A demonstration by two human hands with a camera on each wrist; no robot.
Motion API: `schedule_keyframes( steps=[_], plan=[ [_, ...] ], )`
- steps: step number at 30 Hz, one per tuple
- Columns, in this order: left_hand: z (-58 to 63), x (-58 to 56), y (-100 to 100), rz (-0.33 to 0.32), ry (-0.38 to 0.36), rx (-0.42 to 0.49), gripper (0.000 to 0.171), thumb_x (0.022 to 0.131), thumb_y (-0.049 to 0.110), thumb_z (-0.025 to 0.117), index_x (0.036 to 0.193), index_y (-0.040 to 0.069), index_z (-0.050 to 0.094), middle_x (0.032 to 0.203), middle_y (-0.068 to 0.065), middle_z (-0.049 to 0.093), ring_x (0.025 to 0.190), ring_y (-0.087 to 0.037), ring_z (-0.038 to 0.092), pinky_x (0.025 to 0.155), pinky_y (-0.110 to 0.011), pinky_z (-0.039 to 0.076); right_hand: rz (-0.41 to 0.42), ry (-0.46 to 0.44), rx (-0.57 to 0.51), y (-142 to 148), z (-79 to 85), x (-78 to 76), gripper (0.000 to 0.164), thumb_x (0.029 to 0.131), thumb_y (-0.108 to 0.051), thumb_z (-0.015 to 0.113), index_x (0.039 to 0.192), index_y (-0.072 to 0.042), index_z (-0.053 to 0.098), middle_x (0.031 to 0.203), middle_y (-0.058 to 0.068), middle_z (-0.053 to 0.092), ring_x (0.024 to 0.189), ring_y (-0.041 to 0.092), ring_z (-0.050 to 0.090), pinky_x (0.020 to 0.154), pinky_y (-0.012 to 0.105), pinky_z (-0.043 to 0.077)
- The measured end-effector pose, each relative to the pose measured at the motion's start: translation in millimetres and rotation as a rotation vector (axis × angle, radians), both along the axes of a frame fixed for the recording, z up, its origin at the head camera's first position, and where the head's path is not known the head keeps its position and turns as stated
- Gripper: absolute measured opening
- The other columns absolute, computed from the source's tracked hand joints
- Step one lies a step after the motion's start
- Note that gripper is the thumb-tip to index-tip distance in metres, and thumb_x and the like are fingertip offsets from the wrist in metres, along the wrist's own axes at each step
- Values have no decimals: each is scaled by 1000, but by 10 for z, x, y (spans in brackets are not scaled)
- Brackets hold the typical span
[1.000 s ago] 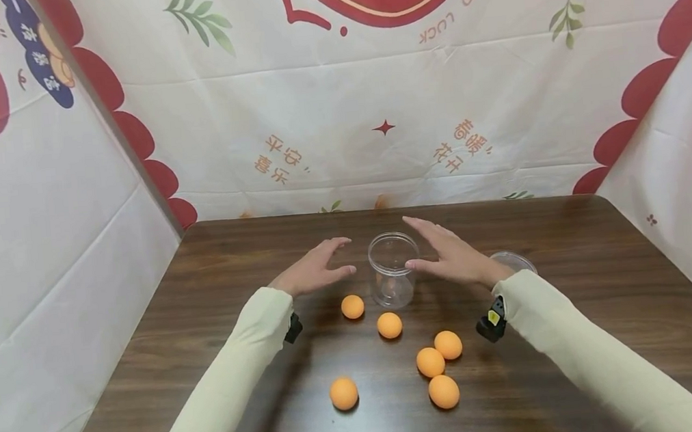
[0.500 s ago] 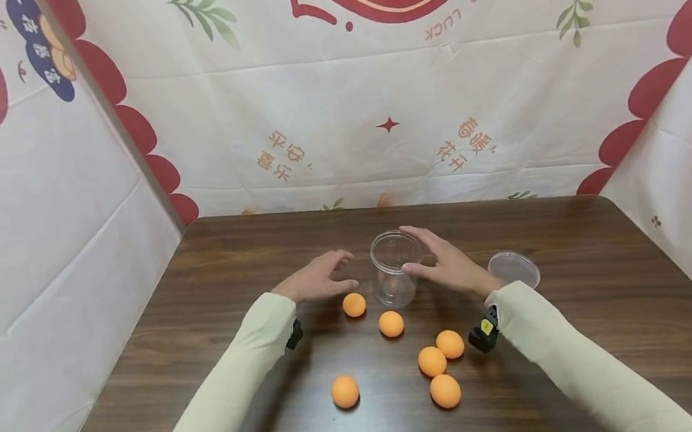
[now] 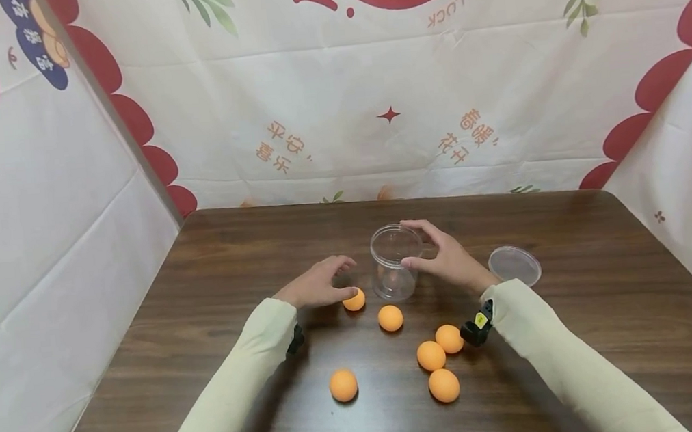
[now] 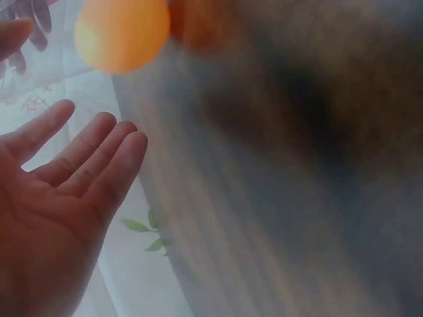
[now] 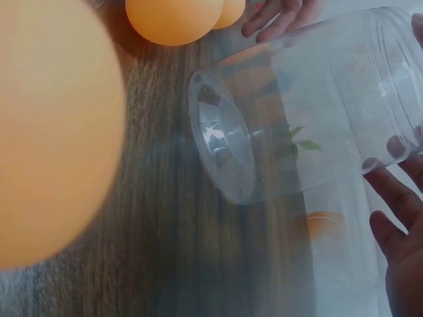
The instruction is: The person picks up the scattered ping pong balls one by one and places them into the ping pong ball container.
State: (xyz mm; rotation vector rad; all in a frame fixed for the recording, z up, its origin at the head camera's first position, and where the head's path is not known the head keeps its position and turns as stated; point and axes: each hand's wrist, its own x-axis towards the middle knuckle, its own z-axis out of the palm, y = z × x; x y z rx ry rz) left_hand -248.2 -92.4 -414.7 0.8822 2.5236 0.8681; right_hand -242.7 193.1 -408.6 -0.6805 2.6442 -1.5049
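Note:
A clear plastic jar (image 3: 393, 277) stands upright and lidless on the table. My right hand (image 3: 451, 258) holds it near the rim, thumb on the near side and fingers on the far side; the right wrist view shows fingertips (image 5: 390, 185) against the jar wall (image 5: 284, 125). To the jar's left is my left hand (image 3: 315, 285), fingers loosely extended and holding nothing. Its thumb overlaps the top of an orange ball (image 3: 354, 302) in the head view. In the left wrist view the fingers (image 4: 122, 165) are apart from a ball (image 4: 122, 33).
Several more orange balls lie nearer me, including one (image 3: 390, 318) in front of the jar, one (image 3: 343, 386) by itself and a cluster (image 3: 431, 356) to the right. A clear round lid (image 3: 514, 265) lies beyond my right wrist. Printed cloth (image 3: 310, 89) hangs behind the brown table (image 3: 232, 253).
My right hand has come in from the right and closed on the jar's rim. The left hand has lowered toward the nearest ball. The balls, jar and lid stay where they were.

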Motion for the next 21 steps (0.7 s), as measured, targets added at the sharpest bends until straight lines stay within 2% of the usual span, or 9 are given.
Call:
schedule_keyframes(
  steps=[5,9,13,16,21],
  plan=[
    [-77,49,60,-21,-4,-15,49,90,24,62,132,3,48,130,-16,52,121,-29,51,102,-45,42,1,6,-46,33,-31,23,67,84,-18,73,142,-15,40,145,11,44,132,40,40,105,58,34],
    [-128,78,79,-44,18,2,47,87,23,63,128,3,51,125,-14,54,117,-27,53,100,-43,43,9,18,-57,25,-15,36,65,84,-18,73,141,-14,42,144,12,45,131,39,41,104,58,35],
    [-173,81,73,-80,56,19,40,83,19,64,119,3,57,112,-10,57,101,-21,55,89,-34,47,15,16,-60,-8,10,37,65,83,-20,74,140,-13,42,143,13,46,131,37,42,105,56,35],
    [-188,73,65,-99,76,31,34,81,16,65,112,4,59,103,-7,57,90,-16,52,80,-27,46,18,15,-61,-26,16,29,66,83,-21,74,140,-13,42,142,13,47,130,38,43,106,55,34],
    [-177,69,64,-112,90,63,32,77,13,66,107,5,58,96,-6,55,85,-13,49,75,-24,43,14,25,-64,-25,21,14,65,83,-20,75,139,-13,43,141,12,48,127,40,44,104,55,37]
  ],
)
